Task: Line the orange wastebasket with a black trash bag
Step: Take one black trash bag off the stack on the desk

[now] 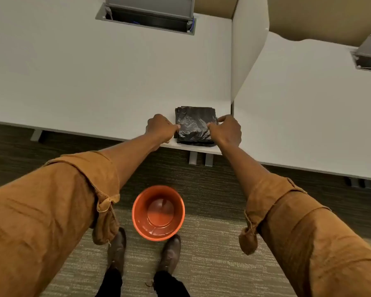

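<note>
A folded stack of black trash bags (194, 125) lies on the white desk (94, 82), close to its front edge and right corner. My left hand (160, 127) pinches the stack's left edge with its fingertips. On the opposite edge, my right hand (227, 129) pinches the top layer. The orange wastebasket (158, 213) stands upright and unlined on the carpet below, just in front of my shoes, apart from both hands.
A white divider panel (248, 46) rises at the desk's right end, with a second white desk (308, 116) beyond it. An open grey cable tray (150, 16) is set into the desk at the back. Desk legs (200, 158) stand under the front edge.
</note>
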The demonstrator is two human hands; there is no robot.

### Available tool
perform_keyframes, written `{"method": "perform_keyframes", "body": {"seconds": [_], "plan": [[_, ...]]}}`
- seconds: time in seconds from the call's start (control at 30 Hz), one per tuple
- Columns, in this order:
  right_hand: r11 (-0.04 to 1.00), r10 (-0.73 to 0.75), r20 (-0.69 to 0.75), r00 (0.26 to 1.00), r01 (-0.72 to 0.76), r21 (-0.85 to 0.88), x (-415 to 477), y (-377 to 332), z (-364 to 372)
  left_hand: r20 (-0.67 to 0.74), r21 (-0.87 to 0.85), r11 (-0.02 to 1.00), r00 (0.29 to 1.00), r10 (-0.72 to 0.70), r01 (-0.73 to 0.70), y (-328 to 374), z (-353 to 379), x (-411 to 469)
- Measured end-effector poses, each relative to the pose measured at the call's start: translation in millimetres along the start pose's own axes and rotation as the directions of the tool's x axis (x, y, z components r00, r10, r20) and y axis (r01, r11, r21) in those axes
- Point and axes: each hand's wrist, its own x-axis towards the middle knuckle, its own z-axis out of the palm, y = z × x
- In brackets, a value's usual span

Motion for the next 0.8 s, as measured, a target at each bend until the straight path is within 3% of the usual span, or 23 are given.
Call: {"method": "perform_keyframes", "body": {"seconds": [0.17,0.27,0.4,0.53,0.6,0.7,0.8], "plan": [[0.997,0.073,0.016,0.997,-0.073,0.010,-2,8,12,-0.005,-0.018,0.999,1.000,-0.027,0.027,-6,20,-1],[0.994,0.087,0.012,0.996,-0.087,0.071,-1,8,14,-0.081,-0.019,0.999,0.996,-0.042,0.041,-8,26,-2],[0.959,0.114,0.024,0.993,-0.116,0.257,-5,6,14,-0.139,-0.068,0.997,0.989,-0.052,0.043,-4,25,-9],[0.868,0.107,0.010,0.994,-0.099,0.487,-14,-3,2,-0.145,-0.268,0.963,0.989,-0.035,-0.005,6,15,-24],[0.819,0.096,0.004,0.995,-0.081,0.569,-23,-7,-7,-0.109,-0.413,0.911,0.992,-0.067,0.017,12,9,-32],[0.762,0.090,0.000,0.996,-0.069,0.644,-38,-10,-17,0.007,-0.661,0.743,0.991,-0.134,0.106,21,-1,-47],[0.724,0.062,0.009,0.998,-0.051,0.688,-58,-12,-25,0.089,-0.771,0.615,0.984,-0.153,0.166,24,-9,-69]]}}
